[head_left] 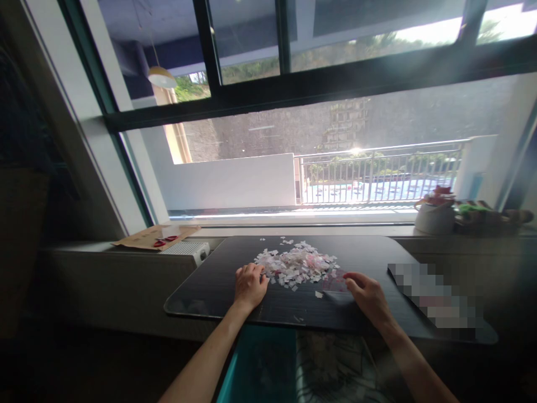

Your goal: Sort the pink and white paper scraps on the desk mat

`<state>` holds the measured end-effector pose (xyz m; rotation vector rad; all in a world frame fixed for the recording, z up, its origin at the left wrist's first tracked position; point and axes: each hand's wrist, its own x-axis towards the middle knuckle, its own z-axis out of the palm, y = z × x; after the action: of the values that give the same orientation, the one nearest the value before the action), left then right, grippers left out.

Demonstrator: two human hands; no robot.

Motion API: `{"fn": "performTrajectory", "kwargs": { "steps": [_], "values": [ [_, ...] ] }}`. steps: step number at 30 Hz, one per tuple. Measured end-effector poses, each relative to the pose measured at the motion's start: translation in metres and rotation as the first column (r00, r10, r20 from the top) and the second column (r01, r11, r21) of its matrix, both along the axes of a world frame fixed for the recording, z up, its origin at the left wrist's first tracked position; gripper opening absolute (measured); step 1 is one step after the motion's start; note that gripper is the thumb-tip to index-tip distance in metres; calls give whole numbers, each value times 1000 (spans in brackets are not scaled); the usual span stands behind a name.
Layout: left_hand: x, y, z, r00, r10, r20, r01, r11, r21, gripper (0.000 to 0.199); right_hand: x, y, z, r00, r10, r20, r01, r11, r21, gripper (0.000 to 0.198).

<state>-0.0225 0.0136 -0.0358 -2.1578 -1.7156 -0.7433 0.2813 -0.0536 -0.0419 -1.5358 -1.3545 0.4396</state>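
Note:
A loose heap of small white and pinkish paper pieces (300,263) lies on the dark folding-style tabletop (210,291). At the heap's left edge, my left hand (250,285) rests with its fingers curled down and close together; whatever may be under the fingertips is hidden. On the other side, my right hand (369,294) pinches the edge of a clear plastic bag (333,282) with faint reddish marks. The bag lies low over the table beside the heap. One single paper piece (319,294) sits apart, nearer to me.
At the table's right lies a pixelated flat item (434,296). Red-handled scissors (164,241) rest on brown paper (142,237) on the sill, beside a white radiator (187,252). A white pot (435,217) stands at the right. Below the table is a teal surface (268,364).

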Motion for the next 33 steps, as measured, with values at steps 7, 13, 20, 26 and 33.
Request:
{"fn": "performTrajectory", "kwargs": {
  "steps": [7,13,20,26,33],
  "values": [
    [2,-5,3,1000,19,-14,-17,992,125,24,-1,0,-1,998,56,2,-56,998,11,28],
    [2,-5,3,1000,19,-6,-18,992,122,27,-3,-2,2,996,91,-8,-91,995,29,27],
    [2,-4,2,1000,3,9,-5,990,143,28,-5,-8,7,995,96,-34,-95,995,25,26],
    [4,-8,4,1000,-28,5,27,986,166,31,-5,-7,7,990,134,-43,-133,991,17,26],
    [-9,-2,15,1000,-5,25,0,977,214,31,-5,-6,6,985,163,-52,-163,987,5,26]
  ]
}}
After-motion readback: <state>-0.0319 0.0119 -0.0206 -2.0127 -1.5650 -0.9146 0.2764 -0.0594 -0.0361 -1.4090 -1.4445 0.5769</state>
